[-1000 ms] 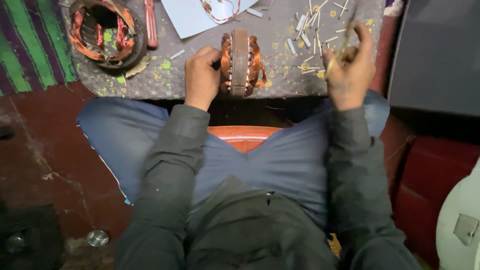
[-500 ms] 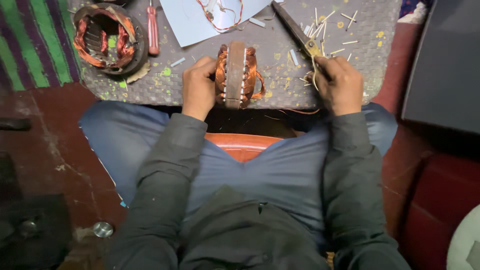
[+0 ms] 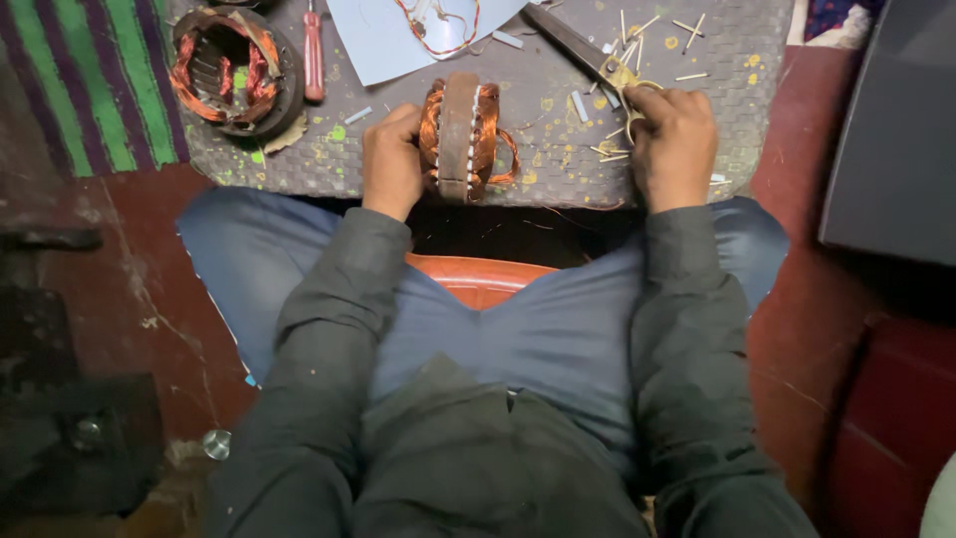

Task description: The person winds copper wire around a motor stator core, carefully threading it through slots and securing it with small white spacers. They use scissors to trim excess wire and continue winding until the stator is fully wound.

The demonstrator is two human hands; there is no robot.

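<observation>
A motor stator with copper windings stands on edge near the front of a grey woven work surface. My left hand grips its left side and holds it upright. Over at the right, my right hand is closed around the yellow handles of a pair of scissors, whose dark blades point up and to the left across the surface. Small pale sticks and slips lie scattered near the scissors.
A second stator lies flat at the back left, with a red-handled screwdriver beside it. A pale blue sheet with thin wires sits at the back. A striped cloth is at left, a dark panel at right.
My right hand came down from a raised position to the surface and closed on the scissors' handles. My left hand stays on the stator.
</observation>
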